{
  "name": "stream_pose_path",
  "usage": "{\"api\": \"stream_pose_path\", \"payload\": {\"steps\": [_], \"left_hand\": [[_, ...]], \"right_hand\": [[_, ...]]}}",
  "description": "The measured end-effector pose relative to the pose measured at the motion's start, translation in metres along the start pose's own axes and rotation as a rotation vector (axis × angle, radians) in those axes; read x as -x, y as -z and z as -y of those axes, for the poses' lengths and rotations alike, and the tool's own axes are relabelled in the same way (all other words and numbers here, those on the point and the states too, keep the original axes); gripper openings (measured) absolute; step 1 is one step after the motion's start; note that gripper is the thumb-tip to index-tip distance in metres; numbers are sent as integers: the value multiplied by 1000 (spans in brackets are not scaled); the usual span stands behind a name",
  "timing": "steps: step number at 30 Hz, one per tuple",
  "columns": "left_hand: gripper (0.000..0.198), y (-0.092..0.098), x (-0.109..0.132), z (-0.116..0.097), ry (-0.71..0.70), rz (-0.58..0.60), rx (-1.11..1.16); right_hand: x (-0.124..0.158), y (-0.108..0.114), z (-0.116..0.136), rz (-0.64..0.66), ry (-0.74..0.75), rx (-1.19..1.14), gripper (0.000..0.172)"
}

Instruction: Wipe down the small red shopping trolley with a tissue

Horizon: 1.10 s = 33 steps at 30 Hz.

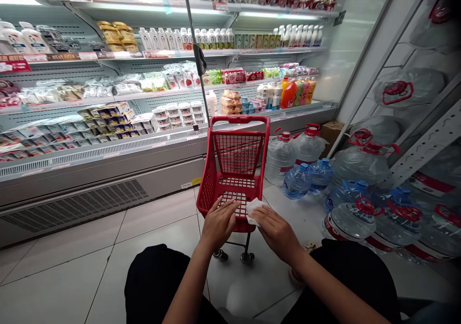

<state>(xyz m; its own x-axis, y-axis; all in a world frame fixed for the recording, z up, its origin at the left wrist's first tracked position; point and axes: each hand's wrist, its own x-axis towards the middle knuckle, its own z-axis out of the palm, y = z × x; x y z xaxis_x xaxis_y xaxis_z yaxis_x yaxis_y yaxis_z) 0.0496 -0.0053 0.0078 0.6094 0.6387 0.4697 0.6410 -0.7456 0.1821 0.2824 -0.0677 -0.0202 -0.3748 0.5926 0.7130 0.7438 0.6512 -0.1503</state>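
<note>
A small red wheeled shopping basket stands on the tiled floor right in front of me, its grid bottom bare. My left hand rests on its near rim, fingers curled over the edge. My right hand presses a white cloth against the near right rim, fingers closed on the cloth. My knees in dark trousers show at the bottom of the view.
An open refrigerated case with shelves of dairy cartons, bottles and packets runs along the left and back. Large water jugs lie and stand on the floor to the right, beside a metal rack. A pole rises behind the basket.
</note>
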Motion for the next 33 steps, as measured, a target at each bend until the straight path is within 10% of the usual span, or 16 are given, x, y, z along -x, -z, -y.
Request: {"api": "stream_pose_path", "payload": {"steps": [6, 16, 25, 33], "left_hand": [[45, 10, 15, 6, 140, -36, -115], [51, 20, 25, 23, 191, -15, -195], [42, -1, 24, -11, 96, -20, -139], [54, 20, 35, 21, 167, -6, -193]], "right_hand": [[-1, -7, 18, 116, 169, -22, 59], [-20, 7, -66, 11, -20, 68, 64], [-28, -26, 13, 91, 177, -68, 63], [-49, -1, -81, -1, 87, 79, 58]]}}
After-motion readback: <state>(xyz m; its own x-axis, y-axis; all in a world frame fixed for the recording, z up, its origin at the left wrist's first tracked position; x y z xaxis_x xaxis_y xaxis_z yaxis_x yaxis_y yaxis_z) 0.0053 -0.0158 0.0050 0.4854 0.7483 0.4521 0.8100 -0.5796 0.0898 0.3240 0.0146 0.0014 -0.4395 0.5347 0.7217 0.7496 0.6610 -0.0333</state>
